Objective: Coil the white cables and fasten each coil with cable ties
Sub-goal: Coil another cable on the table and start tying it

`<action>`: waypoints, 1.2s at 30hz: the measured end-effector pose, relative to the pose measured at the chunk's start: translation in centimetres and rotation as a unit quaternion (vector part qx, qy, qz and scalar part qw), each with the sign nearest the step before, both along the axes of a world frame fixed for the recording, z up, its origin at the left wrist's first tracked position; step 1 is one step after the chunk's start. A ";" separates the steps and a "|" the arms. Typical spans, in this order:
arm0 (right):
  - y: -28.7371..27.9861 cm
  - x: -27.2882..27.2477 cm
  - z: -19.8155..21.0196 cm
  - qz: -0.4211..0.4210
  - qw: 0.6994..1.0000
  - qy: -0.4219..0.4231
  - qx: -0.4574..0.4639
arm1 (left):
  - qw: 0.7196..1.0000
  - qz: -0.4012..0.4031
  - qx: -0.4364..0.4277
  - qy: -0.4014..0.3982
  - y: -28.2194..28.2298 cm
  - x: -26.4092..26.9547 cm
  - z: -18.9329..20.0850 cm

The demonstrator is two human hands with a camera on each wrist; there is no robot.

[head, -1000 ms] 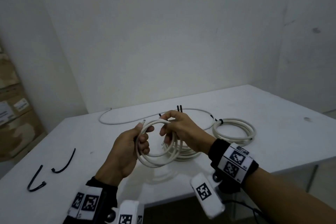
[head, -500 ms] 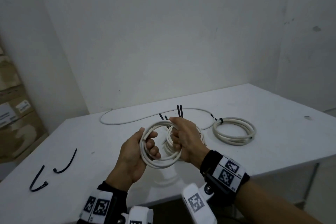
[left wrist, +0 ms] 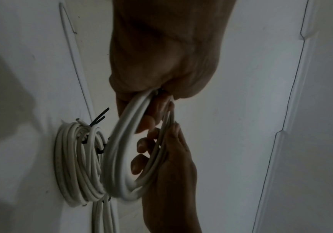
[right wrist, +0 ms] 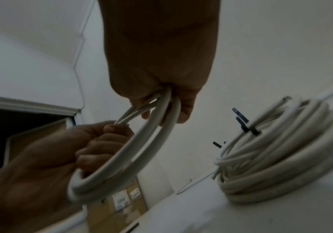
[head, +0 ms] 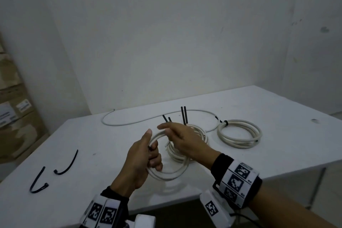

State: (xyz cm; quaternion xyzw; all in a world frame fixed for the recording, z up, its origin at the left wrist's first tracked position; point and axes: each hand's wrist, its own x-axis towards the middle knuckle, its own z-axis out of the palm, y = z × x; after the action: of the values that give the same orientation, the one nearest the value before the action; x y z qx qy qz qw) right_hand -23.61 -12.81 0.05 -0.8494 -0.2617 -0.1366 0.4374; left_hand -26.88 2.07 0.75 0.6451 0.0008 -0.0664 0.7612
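A small coil of white cable [head: 166, 177] hangs in the air over the table's near part, held by both hands. My left hand [head: 152, 155] grips its left side, fingers curled through the loop [right wrist: 141, 149]. My right hand [head: 175, 134] holds the top strands, with the index finger stretched out to the left; in the left wrist view its fingers [left wrist: 141, 143] curl round the strands of the coil [left wrist: 117, 157]. Two loose black cable ties [head: 68, 164] [head: 38, 184] lie on the table at the left.
Behind the hands a tied coil [head: 196, 135] [right wrist: 271, 165] lies with black tie ends [head: 183, 114] standing up. Another tied coil [head: 239, 133] lies to the right. A loose cable [head: 129, 123] runs along the far edge of the white table [head: 277, 109]. Cardboard boxes [head: 13, 116] stand at the left.
My right hand has loosened from a fist on the coil's top, and its index finger now stretches left. The left hand keeps its grip in much the same place.
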 end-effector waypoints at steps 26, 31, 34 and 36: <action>5.3 1.1 -1.3 0.069 0.961 -0.217 -0.158 | 0.999 -0.006 0.016 -0.040 6.5 -0.6 -1.1; 8.4 2.2 -1.7 0.087 0.978 -0.114 -0.148 | 0.997 0.067 0.028 -0.040 9.1 -0.1 -2.1; 10.4 2.5 -0.7 0.111 0.985 0.000 -0.133 | 0.996 0.083 0.023 -0.029 11.2 0.0 -1.9; 11.7 2.9 0.1 0.155 0.978 0.105 -0.090 | 0.995 0.098 0.014 -0.030 12.8 0.0 -1.5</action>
State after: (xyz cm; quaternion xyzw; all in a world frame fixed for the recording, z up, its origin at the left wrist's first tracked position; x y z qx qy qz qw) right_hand -20.70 -1.11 0.17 -0.8441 -0.3538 0.0470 0.4001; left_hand -26.92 14.83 -0.78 0.6544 0.0424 0.0283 0.7544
